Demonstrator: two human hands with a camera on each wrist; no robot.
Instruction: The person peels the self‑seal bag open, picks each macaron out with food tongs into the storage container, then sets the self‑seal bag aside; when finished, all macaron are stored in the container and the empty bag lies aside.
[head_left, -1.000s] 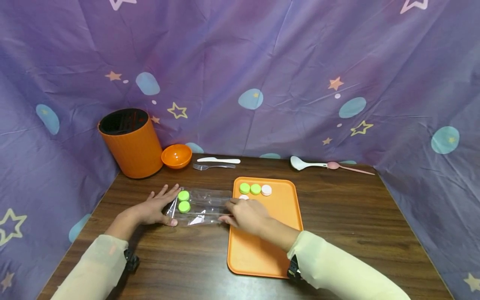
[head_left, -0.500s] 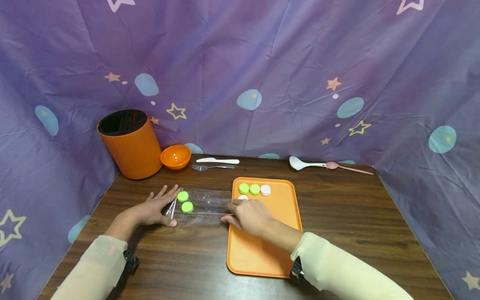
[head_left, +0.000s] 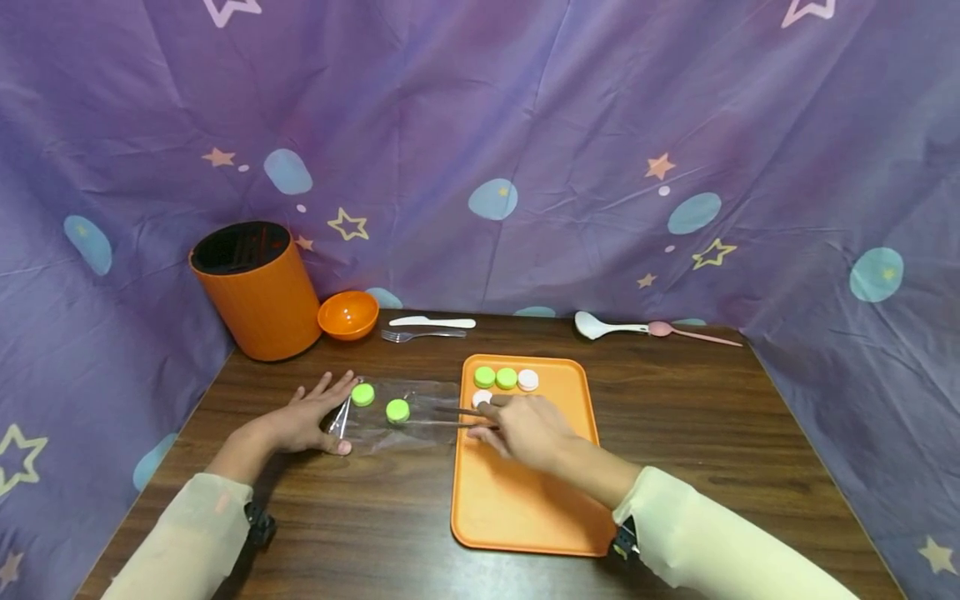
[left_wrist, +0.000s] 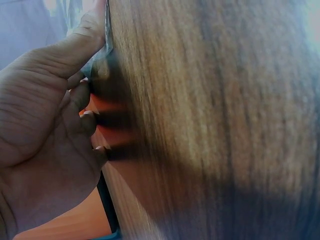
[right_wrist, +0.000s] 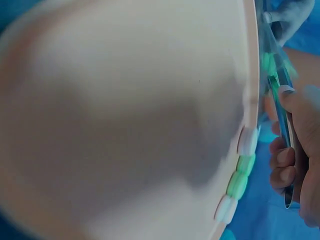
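My right hand grips metal tongs over the left side of an orange tray. Their tips reach a green macaron above a clear plastic package. Another green macaron sits at the package's left end. There my left hand, fingers spread, rests against the package; in the left wrist view the thumb touches its clear edge. Along the tray's far end stand two green macarons and a white macaron, with another white macaron partly behind my right fingers.
At the back left stand an orange knife block and an orange bowl. A white knife and a clear fork lie beside them. A white ladle and a pink spoon lie at the back right.
My right hand and the tongs have shifted right, and one green macaron has moved right along with them, away from the other. My left hand has stayed at the package.
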